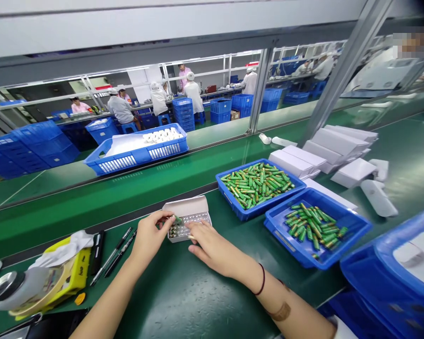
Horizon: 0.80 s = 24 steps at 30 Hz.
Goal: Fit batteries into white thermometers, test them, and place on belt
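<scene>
Your left hand (149, 235) pinches a green battery (177, 220) between its fingers over the small white box (188, 224) on the green surface (183, 292). Your right hand (212, 247), fingers together, steadies the box's near edge. The blue battery trays (259, 186) sit within reach at right.

We count two blue trays of green batteries, one tray (229, 181) at one o'clock and another tray (353, 235) at three. One small white box (189, 207) sits at twelve, three pens (117, 252) at nine, and one long blue crate (137, 157) at eleven.
</scene>
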Each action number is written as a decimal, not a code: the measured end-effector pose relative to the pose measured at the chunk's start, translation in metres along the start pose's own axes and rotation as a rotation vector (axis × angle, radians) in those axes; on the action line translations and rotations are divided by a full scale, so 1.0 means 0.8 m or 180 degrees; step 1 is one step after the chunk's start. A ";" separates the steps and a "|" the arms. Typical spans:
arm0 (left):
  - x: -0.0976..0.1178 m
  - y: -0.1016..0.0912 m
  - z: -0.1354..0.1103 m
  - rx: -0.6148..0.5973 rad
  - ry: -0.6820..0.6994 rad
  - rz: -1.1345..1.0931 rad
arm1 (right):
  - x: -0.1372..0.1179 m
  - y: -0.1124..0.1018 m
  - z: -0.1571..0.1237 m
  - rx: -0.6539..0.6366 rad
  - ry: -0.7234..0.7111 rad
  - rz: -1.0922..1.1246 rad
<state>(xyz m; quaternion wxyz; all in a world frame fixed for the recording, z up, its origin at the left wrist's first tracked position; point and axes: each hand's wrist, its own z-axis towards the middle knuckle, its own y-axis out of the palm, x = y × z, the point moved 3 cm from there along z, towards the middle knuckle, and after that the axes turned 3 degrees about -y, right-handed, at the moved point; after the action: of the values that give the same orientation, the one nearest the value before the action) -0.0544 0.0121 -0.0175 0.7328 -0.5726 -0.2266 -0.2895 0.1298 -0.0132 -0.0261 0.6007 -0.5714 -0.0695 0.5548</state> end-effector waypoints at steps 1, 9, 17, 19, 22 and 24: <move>0.003 -0.002 -0.004 0.0065 -0.0130 -0.0327 | -0.001 -0.006 -0.002 0.0182 0.0084 0.0166; 0.055 -0.001 -0.032 -0.0079 -0.0830 -0.2522 | -0.020 -0.021 -0.015 0.0413 0.0812 0.1869; 0.068 -0.004 -0.045 -0.0278 -0.0838 -0.2632 | -0.023 -0.017 -0.022 0.0473 0.1010 0.2410; 0.069 -0.005 -0.046 -0.0279 -0.0816 -0.2540 | -0.024 -0.018 -0.024 0.0478 0.1043 0.2474; 0.070 -0.005 -0.047 -0.0313 -0.0796 -0.2466 | -0.025 -0.019 -0.027 0.0523 0.1072 0.2539; 0.071 -0.003 -0.049 -0.0391 -0.0777 -0.2479 | -0.024 -0.016 -0.028 0.0599 0.1072 0.2751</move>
<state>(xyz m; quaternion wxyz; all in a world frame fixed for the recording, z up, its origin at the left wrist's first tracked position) -0.0142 -0.0359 0.0125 0.5008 -0.5167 -0.4939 -0.4882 0.1462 -0.0378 -0.0129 0.3669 -0.5731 0.3236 0.6574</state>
